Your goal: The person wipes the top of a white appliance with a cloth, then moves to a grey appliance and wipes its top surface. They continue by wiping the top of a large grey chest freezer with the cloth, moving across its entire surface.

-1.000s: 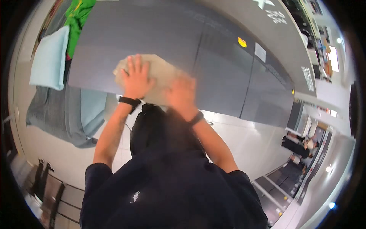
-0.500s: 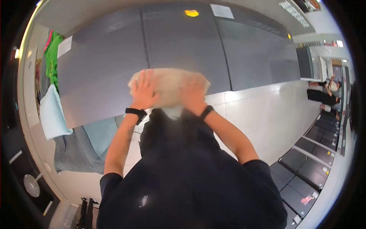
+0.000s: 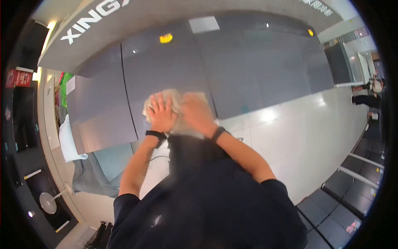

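Observation:
A beige cloth (image 3: 175,96) lies bunched near the front edge of a row of flat dark grey tops (image 3: 257,66). It rests on the middle section, between two seams. My left hand (image 3: 162,115) presses flat on the cloth's left part, fingers spread, with a black band round the wrist. My right hand (image 3: 196,113) is on the cloth's right part, close beside the left. Motion blur smears its fingers, so their grip does not show. A dark band sits on that wrist too.
Behind the tops runs a grey panel with white lettering (image 3: 93,18). A white paper (image 3: 204,24) and a yellow sticker (image 3: 166,38) lie on the tops. Left are a pale blue pillow (image 3: 69,139) and grey fabric (image 3: 91,178). People (image 3: 367,99) stand far right, past the tiled floor (image 3: 282,133).
My hands have moved right along the tops with the cloth and come closer together. The cloth, spread wider before, is now more bunched. The camera view has shifted.

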{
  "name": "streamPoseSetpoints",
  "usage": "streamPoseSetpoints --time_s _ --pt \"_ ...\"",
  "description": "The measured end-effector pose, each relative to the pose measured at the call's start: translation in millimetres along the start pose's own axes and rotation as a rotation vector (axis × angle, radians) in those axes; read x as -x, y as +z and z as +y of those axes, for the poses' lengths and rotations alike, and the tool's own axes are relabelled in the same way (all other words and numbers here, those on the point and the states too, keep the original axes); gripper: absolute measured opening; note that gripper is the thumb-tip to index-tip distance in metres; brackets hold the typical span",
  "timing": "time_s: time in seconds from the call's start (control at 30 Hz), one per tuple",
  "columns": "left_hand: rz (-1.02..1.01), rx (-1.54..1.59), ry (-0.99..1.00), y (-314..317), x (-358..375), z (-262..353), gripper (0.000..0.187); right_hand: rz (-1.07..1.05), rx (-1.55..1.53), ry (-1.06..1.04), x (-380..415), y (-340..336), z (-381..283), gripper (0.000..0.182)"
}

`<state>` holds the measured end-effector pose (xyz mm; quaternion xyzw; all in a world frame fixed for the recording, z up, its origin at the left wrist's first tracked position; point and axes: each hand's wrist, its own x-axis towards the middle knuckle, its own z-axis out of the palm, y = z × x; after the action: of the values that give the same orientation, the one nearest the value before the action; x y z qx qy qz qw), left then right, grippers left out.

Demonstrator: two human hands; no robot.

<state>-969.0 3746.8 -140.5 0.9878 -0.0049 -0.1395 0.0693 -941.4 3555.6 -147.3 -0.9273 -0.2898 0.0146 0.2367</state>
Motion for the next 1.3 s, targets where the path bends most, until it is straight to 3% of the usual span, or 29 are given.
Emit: streamPoseSetpoints --time_s 0.2,0.3,0.4,0.5,0.57,0.77,0.87,1.0,1.17,1.3 --pt "-0.051 0.132 -0.035 -17 -49 54 0.088 0.031 0.1 0.045 2 -22 30 0.04" --pt "-0.235 0.221 0.002 -75 -51 63 0.087 -0.041 0.084 0.09 5 -12 22 0.049" --pt "0.062 0.106 0.026 5 -61 45 0.085 -0.144 0.089 0.098 -13 -24 13 0.059" --pt "-0.008 0.088 0.036 -33 -45 47 0.082 -0.236 0.141 0.111 -15 -39 5 0.067" --pt "0.073 0.126 0.041 -1 -56 45 0.081 -0.208 0.145 0.111 -10 -23 18 0.072" --pt "0.123 0.244 0.121 12 -51 39 0.079 -0.424 0.16 0.164 -14 -26 27 0.082" --pt "0.083 0.24 0.165 13 -62 17 0.076 -0.439 0.249 0.238 -18 -26 15 0.083" --pt "0.221 0.331 0.267 27 -61 -43 0.073 -0.175 0.431 0.156 0 15 22 0.079" --pt "0.233 0.198 0.339 9 -11 -151 0.07 -0.032 0.424 0.186 19 61 -50 0.074" --pt "0.128 0.25 0.179 -9 51 -220 0.068 0.037 0.345 0.058 -1 91 -123 0.073"
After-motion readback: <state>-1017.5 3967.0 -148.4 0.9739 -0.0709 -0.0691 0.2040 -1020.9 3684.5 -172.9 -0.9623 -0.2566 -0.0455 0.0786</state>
